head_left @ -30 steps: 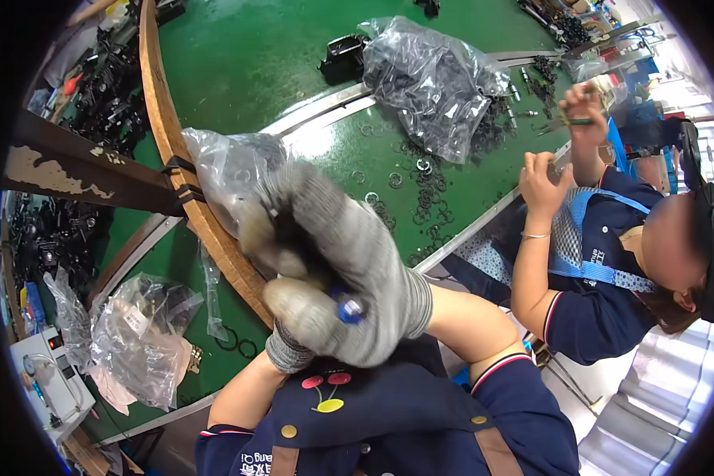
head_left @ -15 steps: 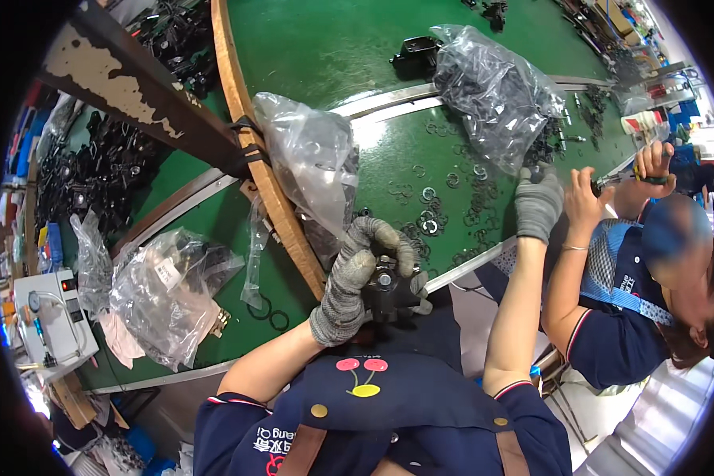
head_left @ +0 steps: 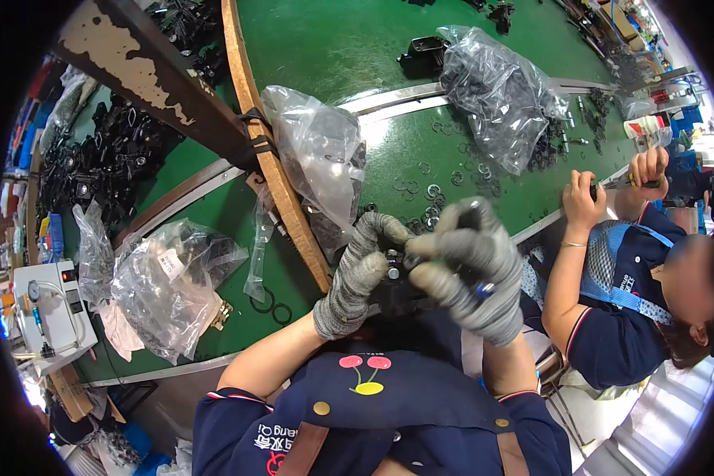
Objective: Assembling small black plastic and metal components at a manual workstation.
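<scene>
My left hand (head_left: pixel 357 278), in a grey knit glove, is closed round a black metal part (head_left: pixel 393 289) with a shiny round silver piece on its upper side. My right hand (head_left: pixel 480 274), gloved alike and somewhat blurred, is right beside that part. Its thumb and forefinger are pinched at the part's upper edge on a small dark piece too hidden to name. A bit of blue and silver shows among the right hand's fingers. Beyond my hands, loose metal rings (head_left: pixel 432 192) lie scattered on the green tabletop (head_left: pixel 389 135).
A wooden strip (head_left: pixel 282 182) and a rusty post (head_left: pixel 159 87) cross the left side. Plastic bags (head_left: pixel 313 151) of parts lie around; a large bag (head_left: pixel 496 95) of black parts lies far right. Two black rings (head_left: pixel 271 305) lie left. A co-worker (head_left: pixel 611 278) works at right.
My right hand has come back from the parts by the large bag to the black metal part at my left hand. The left hand keeps its hold. The view has shifted slightly.
</scene>
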The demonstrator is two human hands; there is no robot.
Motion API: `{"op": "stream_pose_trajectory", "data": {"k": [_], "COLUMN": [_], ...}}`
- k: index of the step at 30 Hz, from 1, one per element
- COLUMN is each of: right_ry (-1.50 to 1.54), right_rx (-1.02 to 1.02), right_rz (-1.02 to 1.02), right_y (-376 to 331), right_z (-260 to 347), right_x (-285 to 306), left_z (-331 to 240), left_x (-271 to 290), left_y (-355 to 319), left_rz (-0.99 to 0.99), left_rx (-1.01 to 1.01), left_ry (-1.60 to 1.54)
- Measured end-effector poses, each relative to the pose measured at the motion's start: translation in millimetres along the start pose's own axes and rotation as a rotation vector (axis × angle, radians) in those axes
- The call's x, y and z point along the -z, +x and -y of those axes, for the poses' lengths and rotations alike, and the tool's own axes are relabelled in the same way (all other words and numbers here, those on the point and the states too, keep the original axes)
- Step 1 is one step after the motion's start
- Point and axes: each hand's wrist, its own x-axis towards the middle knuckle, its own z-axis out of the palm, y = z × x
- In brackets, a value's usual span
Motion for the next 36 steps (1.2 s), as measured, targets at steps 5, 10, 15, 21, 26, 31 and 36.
{"op": "stream_pose_trajectory", "data": {"k": [5,10,15,21,26,31,36], "right_ry": [-0.181,-0.080,0.399,0.483,0.405,0.291,0.496], "right_rx": [0.033,0.016,0.115,0.148,0.162,0.065,0.090], "right_rz": [0.116,0.013,-0.424,-0.308,-0.255,-0.199,-0.566], "right_y": [-17.1,-8.8,-11.4,-6.7,-2.0,0.2,22.2], "right_z": [-6.7,8.5,19.7,6.3,9.2,21.2,22.5], "right_x": [-15.7,-5.3,-13.1,-23.7,-29.4,-27.0,-24.1], "left_z": [-4.6,-4.2,-1.5,-4.3,-8.2,-5.1,-5.5], "left_x": [-0.4,3.8,-3.4,-4.6,-7.3,-1.9,-11.0], "left_y": [-7.0,0.6,-3.0,-1.9,-2.2,-5.7,-3.4], "left_rz": [-0.004,0.107,0.097,0.012,0.004,0.015,0.089], "left_rx": [0.047,-0.035,0.054,0.044,0.015,-0.002,-0.086], "left_ry": [0.131,0.141,-0.091,0.126,0.371,0.343,0.209]}}
